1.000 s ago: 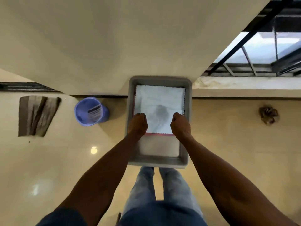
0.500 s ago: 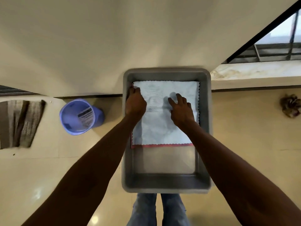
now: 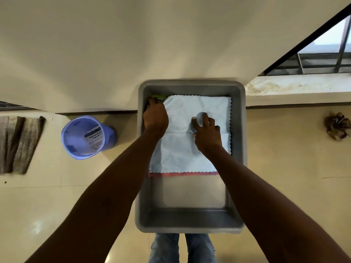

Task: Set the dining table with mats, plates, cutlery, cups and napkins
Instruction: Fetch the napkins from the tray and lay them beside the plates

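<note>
One grey rectangular plastic tub (image 3: 190, 221) stands on the cream tiled floor (image 3: 284, 168), against the wall. Inside it lies one pale blue waffle-textured cloth (image 3: 176, 152) with scalloped edges, covering the far part of the tub floor. One pink edge (image 3: 182, 174) shows beneath its near side and one green corner (image 3: 159, 96) at its far left.

The left hand (image 3: 155, 116) is curled at the cloth's far-left corner; what it grips cannot be told. The right hand (image 3: 207, 132) rests on the cloth with fingers extended.

One lilac plastic bin (image 3: 83, 137) stands left of the tub. One striped brown mat (image 3: 18, 144) lies further left.
</note>
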The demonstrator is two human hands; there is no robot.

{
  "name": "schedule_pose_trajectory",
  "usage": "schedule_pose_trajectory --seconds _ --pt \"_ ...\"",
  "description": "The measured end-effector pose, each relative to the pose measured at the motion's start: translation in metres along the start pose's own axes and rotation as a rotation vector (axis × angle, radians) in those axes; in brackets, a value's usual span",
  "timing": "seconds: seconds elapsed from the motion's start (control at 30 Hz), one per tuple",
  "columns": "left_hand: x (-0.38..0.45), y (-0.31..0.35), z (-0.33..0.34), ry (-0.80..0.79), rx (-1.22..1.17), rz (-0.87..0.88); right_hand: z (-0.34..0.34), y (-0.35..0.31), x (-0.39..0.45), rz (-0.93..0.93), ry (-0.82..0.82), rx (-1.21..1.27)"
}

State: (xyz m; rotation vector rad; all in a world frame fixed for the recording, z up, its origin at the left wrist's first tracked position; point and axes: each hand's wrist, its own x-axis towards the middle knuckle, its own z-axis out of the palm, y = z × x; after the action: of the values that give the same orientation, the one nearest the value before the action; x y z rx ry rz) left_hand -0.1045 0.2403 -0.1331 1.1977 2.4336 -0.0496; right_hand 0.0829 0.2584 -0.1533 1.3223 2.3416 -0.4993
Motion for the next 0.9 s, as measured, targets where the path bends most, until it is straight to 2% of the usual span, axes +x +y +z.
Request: schedule_pose_trajectory --seconds 0.13,0.2,0.27,0.37,0.47,0.6,0.67,0.8,0.9 --pt "-0.014 -0.012 0.019 0.31 -0.047 0.199 0.002 -0.001 0.0 0.008 -0.005 -0.008" --pt "-0.021 -0.016 0.029 0.354 -0.015 0.305 0.003 -0.002 0.0 0.011 -0.001 -0.006" --pt "-0.027 -0.017 0.036 0.318 -0.005 0.355 0.004 -0.003 0.001 0.014 -0.003 0.002" --pt "-0.038 -0.009 0.037 0.248 -0.23 0.269 0.005 -0.002 0.001 0.013 0.005 0.002" --pt "-0.047 0.003 0.028 0.129 -0.579 0.061 0.006 -0.001 0.001 0.013 0.014 0.019" --pt "-0.046 0.017 0.018 0.039 -0.706 -0.139 0.007 -0.001 0.0 0.009 0.024 0.037" --pt "-0.049 0.019 0.015 0.054 -0.749 -0.147 0.006 -0.001 -0.001 -0.001 0.037 0.044" --pt "-0.059 0.019 0.012 0.117 -0.859 -0.044 0.005 0.0 -0.002 -0.008 0.048 0.056" --pt "-0.063 0.017 0.013 0.211 -0.924 -0.108 0.005 0.001 -0.001 -0.009 0.043 0.053"
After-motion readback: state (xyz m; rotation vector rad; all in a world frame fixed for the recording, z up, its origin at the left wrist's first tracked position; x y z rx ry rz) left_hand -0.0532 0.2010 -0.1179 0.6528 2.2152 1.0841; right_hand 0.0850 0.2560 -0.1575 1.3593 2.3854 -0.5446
